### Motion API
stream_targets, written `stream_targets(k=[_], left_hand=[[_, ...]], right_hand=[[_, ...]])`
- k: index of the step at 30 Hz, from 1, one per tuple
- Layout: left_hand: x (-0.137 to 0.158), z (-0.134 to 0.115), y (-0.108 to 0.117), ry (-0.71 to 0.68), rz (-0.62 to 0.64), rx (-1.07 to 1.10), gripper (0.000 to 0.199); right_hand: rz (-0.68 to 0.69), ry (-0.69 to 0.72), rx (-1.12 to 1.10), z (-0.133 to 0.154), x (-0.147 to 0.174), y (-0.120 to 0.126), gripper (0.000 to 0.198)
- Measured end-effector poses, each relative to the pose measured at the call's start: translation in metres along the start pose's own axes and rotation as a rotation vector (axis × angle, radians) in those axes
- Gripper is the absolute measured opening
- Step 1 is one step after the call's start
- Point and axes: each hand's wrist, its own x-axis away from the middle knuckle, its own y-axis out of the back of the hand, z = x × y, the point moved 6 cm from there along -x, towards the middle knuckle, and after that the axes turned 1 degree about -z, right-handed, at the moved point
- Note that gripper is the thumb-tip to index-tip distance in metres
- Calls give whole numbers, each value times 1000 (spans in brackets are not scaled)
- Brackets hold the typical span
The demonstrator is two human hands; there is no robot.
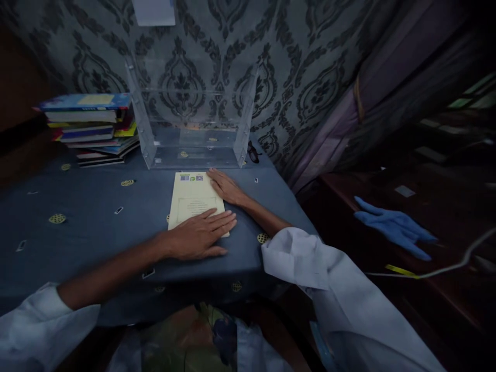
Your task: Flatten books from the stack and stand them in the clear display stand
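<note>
On the blue-clothed worktop (93, 206), a pale yellow booklet (188, 190) is lying flat, with small printed codes showing at its far end and a framed block of text nearer the person. Its near part is being covered by the left hand (203, 233), which is lying palm down with the fingers slightly parted and the thumb set away from them. Its far right corner is being touched by the right hand (227, 187), also palm down, with the fingers extended close together. Nothing is being pinched by either hand; how firmly they are being pressed down cannot be told. Both forearms are being framed by folded white sleeves (298, 256). Just beyond the booklet, a clear plastic rack (243, 132) is standing upright, with dark glasses (253, 153) lying just beside its right side. To its left, books (93, 132) are being held in an uneven stack. Behind, patterned wallpaper (225, 39) is being partly hidden by a tied curtain (337, 129). Farther right, a blue glove (391, 225) is lying on a dark reddish surface, near a pale cable (453, 269).
</note>
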Motion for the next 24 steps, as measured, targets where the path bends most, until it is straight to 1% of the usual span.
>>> stream_targets(k=[3,8,16,24], left_hand=[[0,-2,0,10,-10,5,67],[0,-1,0,2,-28,7,61],[-2,0,2,-33,-48,75,58],[-2,-1,5,-19,-64,112,58]], right_hand=[[-5,10,8,-1,-1,0,50],[-27,13,11,-2,1,-1,48],[-48,11,-3,-6,0,-1,46],[-40,13,-24,-6,3,0,48]])
